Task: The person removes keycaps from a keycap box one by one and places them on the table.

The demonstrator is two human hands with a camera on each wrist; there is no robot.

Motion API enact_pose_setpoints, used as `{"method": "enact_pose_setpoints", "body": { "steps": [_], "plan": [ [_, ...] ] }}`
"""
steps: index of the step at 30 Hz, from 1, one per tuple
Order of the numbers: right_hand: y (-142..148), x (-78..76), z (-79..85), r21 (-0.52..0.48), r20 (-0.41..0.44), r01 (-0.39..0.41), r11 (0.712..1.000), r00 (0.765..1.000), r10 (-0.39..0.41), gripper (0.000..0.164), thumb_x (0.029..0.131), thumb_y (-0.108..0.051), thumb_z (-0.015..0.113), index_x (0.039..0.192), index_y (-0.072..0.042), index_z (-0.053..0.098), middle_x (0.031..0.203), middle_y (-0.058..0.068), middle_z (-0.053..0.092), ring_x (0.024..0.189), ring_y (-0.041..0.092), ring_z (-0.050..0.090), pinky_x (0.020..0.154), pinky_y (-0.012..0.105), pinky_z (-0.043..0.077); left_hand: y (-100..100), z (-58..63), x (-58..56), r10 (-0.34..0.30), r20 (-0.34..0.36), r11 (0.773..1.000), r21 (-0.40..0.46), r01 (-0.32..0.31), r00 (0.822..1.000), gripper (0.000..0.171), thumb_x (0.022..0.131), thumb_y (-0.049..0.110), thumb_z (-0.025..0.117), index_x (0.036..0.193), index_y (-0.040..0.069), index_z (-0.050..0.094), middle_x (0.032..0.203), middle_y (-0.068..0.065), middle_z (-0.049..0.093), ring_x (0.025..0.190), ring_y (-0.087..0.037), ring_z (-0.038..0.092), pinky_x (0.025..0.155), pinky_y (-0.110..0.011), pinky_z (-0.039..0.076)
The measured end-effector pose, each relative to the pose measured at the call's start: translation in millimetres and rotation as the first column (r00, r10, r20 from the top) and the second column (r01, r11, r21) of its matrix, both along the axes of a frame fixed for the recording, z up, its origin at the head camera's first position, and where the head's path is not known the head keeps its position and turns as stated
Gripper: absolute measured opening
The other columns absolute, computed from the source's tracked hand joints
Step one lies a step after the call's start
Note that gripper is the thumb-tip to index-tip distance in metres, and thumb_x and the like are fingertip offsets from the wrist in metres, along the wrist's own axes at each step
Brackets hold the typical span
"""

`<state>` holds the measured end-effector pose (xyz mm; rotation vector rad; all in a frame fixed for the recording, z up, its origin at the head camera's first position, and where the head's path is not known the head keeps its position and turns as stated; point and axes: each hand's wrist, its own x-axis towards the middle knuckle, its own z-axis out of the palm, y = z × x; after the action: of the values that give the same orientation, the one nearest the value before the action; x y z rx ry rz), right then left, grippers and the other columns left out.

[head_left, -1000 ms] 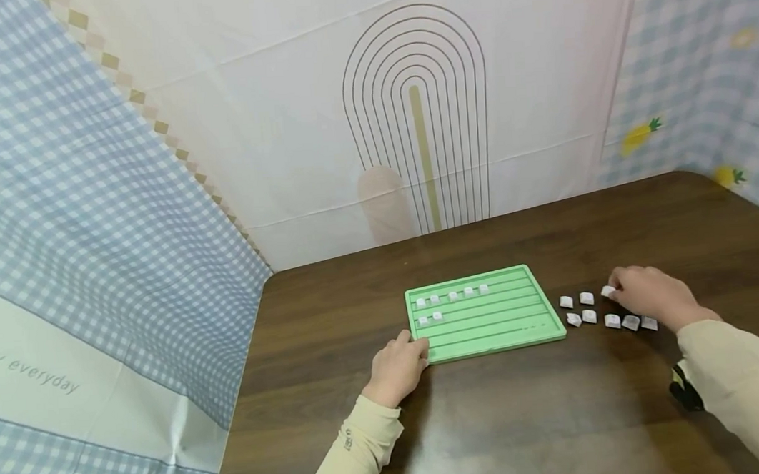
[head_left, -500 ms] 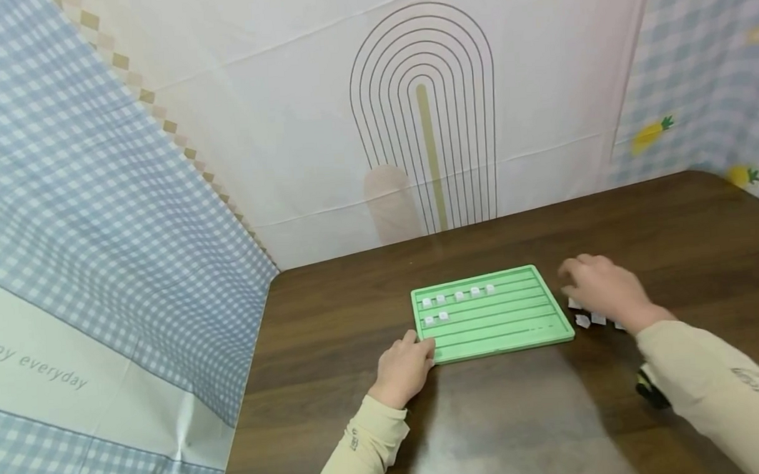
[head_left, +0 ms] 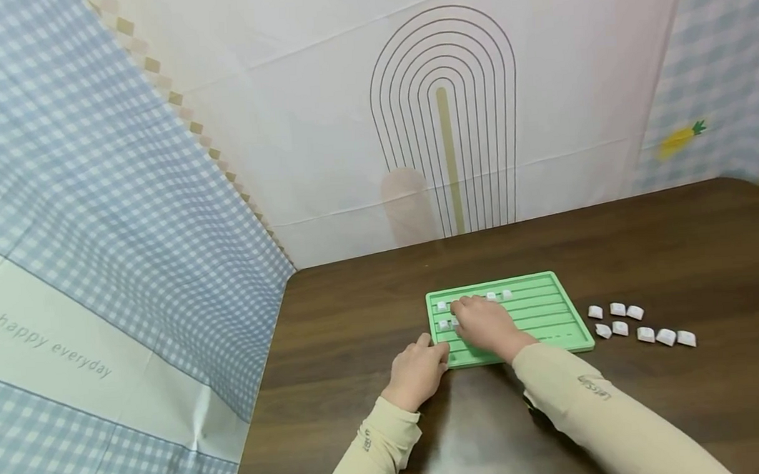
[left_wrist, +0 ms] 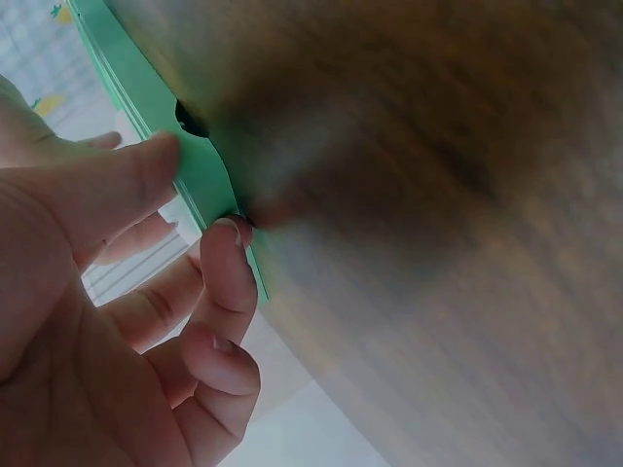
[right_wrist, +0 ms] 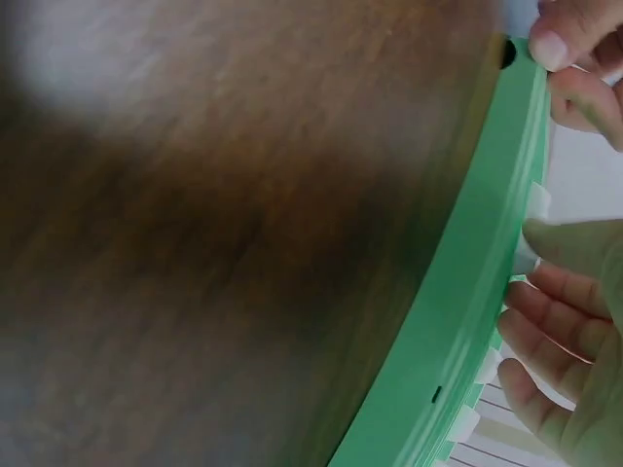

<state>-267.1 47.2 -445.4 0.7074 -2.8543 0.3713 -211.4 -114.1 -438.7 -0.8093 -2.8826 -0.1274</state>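
Observation:
The green ridged tray (head_left: pixel 554 317) lies on the table, with small white keycaps (head_left: pixel 508 295) set in its two back rows. Its near left corner is pinched by my left hand (head_left: pixel 417 372), thumb on the upper rim and a finger at the lower edge, as the left wrist view shows. Over the tray's left part, my right hand (head_left: pixel 487 324) pinches a white keycap (right_wrist: pixel 527 257) between thumb and fingers, close to the second row. That hand hides some of the keycaps behind it in the head view.
Several loose white keycaps (head_left: pixel 620 328) lie on the dark wooden table (head_left: pixel 345 325) to the right of the tray. A patterned cloth (head_left: pixel 328 125) hangs behind the table, and a checked one (head_left: pixel 128 229) hangs at its left side.
My right hand has gone left from the loose keycaps to the tray, carrying one keycap. The left hand keeps its grip on the tray corner. The head view has shifted slightly.

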Motion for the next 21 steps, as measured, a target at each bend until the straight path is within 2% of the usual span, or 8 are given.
{"method": "enact_pose_setpoints", "body": {
  "steps": [4,9,11,14,17,21],
  "plan": [
    [-1,-0.3,-3.1,0.032,-0.036,0.013,0.999,0.999,-0.012,0.011,0.083,-0.012,0.063,0.091,-0.004,0.063,0.088,0.010,0.066,0.077,0.025,0.059,0.062,0.038,0.054,2,-1.3,0.9,-0.003,-0.009,1.000,0.004,0.004,1.000,0.016,0.080,0.020,0.068,0.074,0.017,0.053,0.076,-0.002,0.053,0.052,-0.013,0.045,0.040,-0.022,0.031],
    [0,-0.2,-3.8,0.026,-0.053,0.011,1.000,0.999,-0.010,0.008,0.085,-0.009,0.059,0.089,-0.004,0.064,0.089,0.010,0.066,0.077,0.025,0.059,0.062,0.038,0.054,3,-3.0,0.4,-0.010,-0.028,1.000,0.013,0.010,1.000,0.015,0.079,0.020,0.069,0.074,0.017,0.055,0.076,-0.002,0.054,0.053,-0.014,0.047,0.040,-0.022,0.033],
    [1,0.0,-3.6,0.026,-0.039,0.012,1.000,0.999,-0.011,0.009,0.086,-0.010,0.058,0.090,-0.005,0.064,0.089,0.010,0.066,0.078,0.025,0.060,0.063,0.039,0.054,4,-3.8,0.2,-0.014,-0.037,1.000,0.016,0.015,0.999,0.015,0.078,0.020,0.069,0.075,0.017,0.055,0.076,-0.002,0.054,0.054,-0.015,0.049,0.040,-0.023,0.035],
    [7,1.5,1.0,-0.011,0.030,0.020,1.000,0.999,-0.020,0.011,0.087,-0.013,0.058,0.093,-0.006,0.064,0.091,0.010,0.068,0.080,0.024,0.061,0.064,0.041,0.054,4,-5.3,0.0,-0.019,-0.038,1.000,0.014,0.019,0.999,0.013,0.078,0.020,0.069,0.076,0.017,0.056,0.076,-0.002,0.054,0.054,-0.015,0.050,0.040,-0.023,0.035],
    [24,3.6,11.4,-0.087,0.089,0.041,0.995,0.995,-0.034,0.015,0.085,-0.017,0.061,0.095,-0.006,0.064,0.094,0.010,0.069,0.082,0.024,0.062,0.063,0.041,0.054,4,-5.9,-0.2,-0.018,-0.024,1.000,0.006,0.018,1.000,0.013,0.080,0.020,0.068,0.077,0.017,0.056,0.077,-0.002,0.053,0.053,-0.014,0.047,0.040,-0.023,0.034],
    [75,6.4,30.9,-0.118,0.106,0.117,0.986,0.989,-0.105,0.020,0.085,-0.020,0.061,0.101,-0.006,0.064,0.099,0.013,0.069,0.087,0.028,0.061,0.062,0.046,0.053,0,-3.8,-0.5,-0.011,-0.004,1.000,0.004,0.011,1.000,0.012,0.082,0.020,0.066,0.077,0.017,0.056,0.077,-0.003,0.053,0.052,-0.012,0.041,0.041,-0.022,0.031]
  ]
}}
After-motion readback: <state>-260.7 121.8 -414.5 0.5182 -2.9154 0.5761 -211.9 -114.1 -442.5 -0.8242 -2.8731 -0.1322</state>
